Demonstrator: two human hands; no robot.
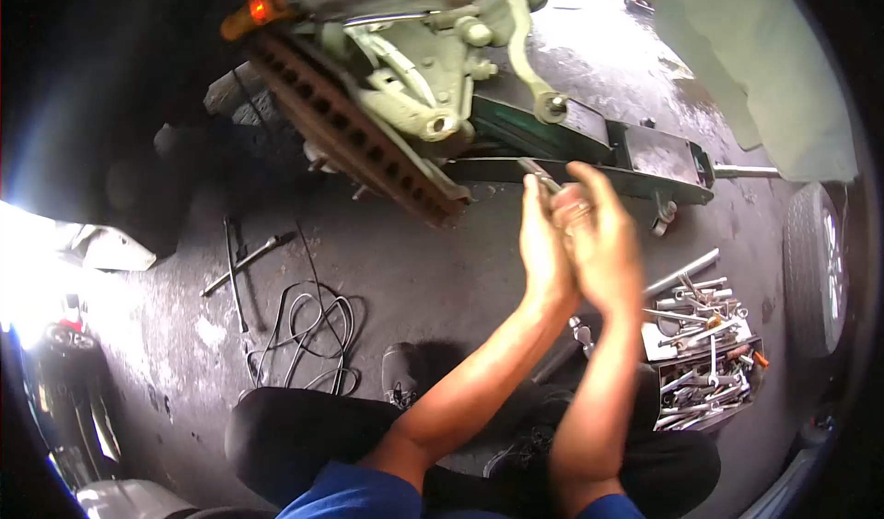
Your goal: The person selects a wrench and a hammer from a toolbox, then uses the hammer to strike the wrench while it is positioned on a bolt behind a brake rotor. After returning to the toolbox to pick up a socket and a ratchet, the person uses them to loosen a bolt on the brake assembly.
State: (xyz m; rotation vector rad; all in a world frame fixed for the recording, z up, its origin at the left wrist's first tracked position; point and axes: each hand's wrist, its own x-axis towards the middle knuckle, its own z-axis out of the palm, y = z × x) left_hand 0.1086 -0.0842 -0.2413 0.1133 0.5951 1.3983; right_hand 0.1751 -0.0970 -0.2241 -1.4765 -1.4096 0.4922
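Note:
Both my hands are raised together in front of the car's wheel hub parts, right of the rusty brake disc (354, 137). My left hand (545, 252) and my right hand (603, 243) press round a small metal piece (539, 174), whose tip sticks out above the fingers. What the piece is cannot be made out, as the fingers cover most of it and are blurred. Above the hands is a suspension arm with a round joint end (552, 106). Behind them lies a green floor jack (645, 183).
An open toolbox (709, 372) full of wrenches stands at the right, beside a tyre (810, 270). A cross wrench (241, 266) and a coiled cable (318, 326) lie on the floor at the left. A ratchet (580, 333) is near my legs.

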